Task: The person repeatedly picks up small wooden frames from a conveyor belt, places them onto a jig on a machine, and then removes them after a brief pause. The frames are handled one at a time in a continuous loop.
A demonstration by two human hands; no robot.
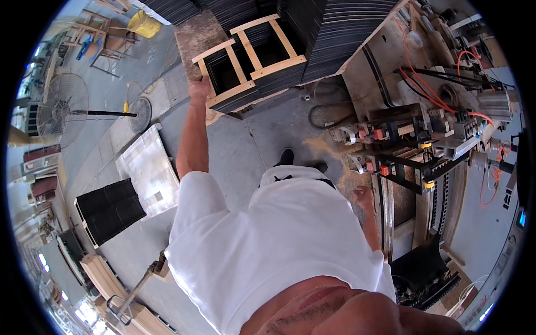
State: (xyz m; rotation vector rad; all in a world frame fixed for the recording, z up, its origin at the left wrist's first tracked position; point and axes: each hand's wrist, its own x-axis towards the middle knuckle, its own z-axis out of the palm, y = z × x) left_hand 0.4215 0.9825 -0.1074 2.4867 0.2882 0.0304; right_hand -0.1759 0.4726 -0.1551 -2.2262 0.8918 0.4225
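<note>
At the far side, my left hand (200,88) is closed on the left edge of a light wooden frame (238,64). That frame tops a stack of black-edged pieces with dark openings. A second wooden frame (279,66) lies to its right on a similar stack (282,79). My left arm is stretched out straight. By contrast, my right hand (364,195) hangs low at my right side, beside the machine's metal rails (385,215). Its fingers are too small and blurred to make out, and I see nothing in it.
Tall black stacks (346,39) rise behind the frames. On the right stands a machine with clamps (379,134) and orange hoses (435,97). To the left are a floor fan (64,109), a pale sheet (151,167) and a black panel stack (110,209). Sawdust (329,148) covers some floor.
</note>
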